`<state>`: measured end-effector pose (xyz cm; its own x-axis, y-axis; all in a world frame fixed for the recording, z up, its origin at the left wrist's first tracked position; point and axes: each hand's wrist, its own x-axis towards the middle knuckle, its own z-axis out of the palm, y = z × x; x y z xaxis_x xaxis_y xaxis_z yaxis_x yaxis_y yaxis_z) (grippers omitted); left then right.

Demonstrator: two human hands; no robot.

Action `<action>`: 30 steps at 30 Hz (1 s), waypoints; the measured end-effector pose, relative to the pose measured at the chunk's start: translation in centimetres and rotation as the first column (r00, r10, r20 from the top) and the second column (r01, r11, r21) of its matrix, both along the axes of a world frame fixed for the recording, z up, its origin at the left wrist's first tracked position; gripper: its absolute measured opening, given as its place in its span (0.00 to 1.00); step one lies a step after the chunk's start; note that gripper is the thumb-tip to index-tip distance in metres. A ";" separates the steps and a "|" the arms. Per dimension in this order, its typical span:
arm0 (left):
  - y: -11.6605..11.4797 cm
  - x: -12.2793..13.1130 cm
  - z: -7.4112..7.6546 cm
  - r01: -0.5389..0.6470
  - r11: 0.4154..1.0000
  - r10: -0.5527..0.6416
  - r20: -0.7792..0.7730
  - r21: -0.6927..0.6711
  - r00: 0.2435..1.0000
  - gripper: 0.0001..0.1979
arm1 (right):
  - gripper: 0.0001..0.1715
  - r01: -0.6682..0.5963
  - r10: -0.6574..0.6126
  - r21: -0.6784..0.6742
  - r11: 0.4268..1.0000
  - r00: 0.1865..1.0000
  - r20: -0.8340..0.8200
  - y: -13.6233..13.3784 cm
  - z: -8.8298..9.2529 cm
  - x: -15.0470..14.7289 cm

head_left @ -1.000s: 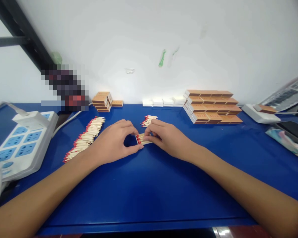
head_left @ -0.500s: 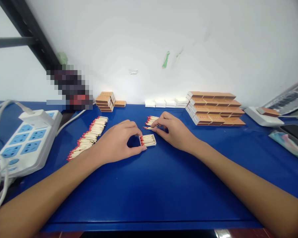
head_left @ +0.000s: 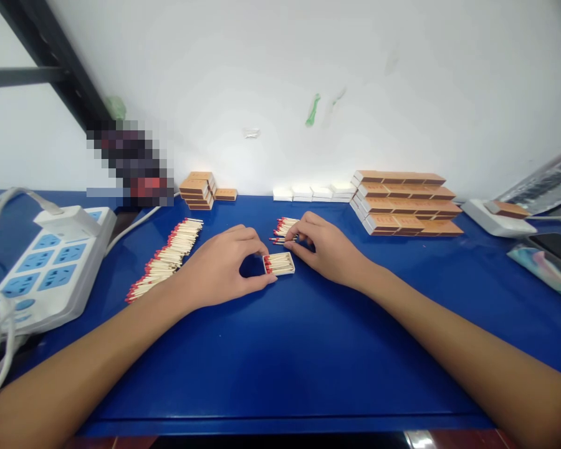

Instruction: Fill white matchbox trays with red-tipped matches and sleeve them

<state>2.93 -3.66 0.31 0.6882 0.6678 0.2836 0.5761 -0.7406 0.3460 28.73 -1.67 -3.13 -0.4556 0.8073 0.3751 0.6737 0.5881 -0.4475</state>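
A white matchbox tray (head_left: 287, 272) lies on the blue table, with matches in it, their red heads to the left. My left hand (head_left: 231, 265) grips the tray's left end between thumb and fingers. Just behind the tray is a small pile of matches (head_left: 286, 226). At that pile my right hand (head_left: 320, 244) is closed in a pinch on matches at its near side; how many is hidden by the fingers. A longer row of matches (head_left: 171, 252) lies to the left, partly behind my left forearm.
Brown matchboxes stand in a large stack (head_left: 404, 209) at the back right and a smaller stack (head_left: 197, 190) at the back left. White trays (head_left: 302, 194) line the wall between them. A power strip (head_left: 60, 268) with cables occupies the left; a phone (head_left: 558, 249) lies far right.
Almost nothing differs. My left hand stays on the tray, and my right fingers remain at the small match pile with only a very slight shift.
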 end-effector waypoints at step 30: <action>0.1 -0.1 -0.1 -0.022 1.000 0.023 -0.015 0.012 1.000 0.12 | 0.04 0.022 -0.025 0.037 0.999 0.996 0.083 0.6 -0.3 0.6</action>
<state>2.88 -3.57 0.24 0.6773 0.6799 0.2810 0.5979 -0.7313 0.3282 29.32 -1.04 -3.46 -0.4675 0.8047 0.3659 0.7215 0.5865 -0.3680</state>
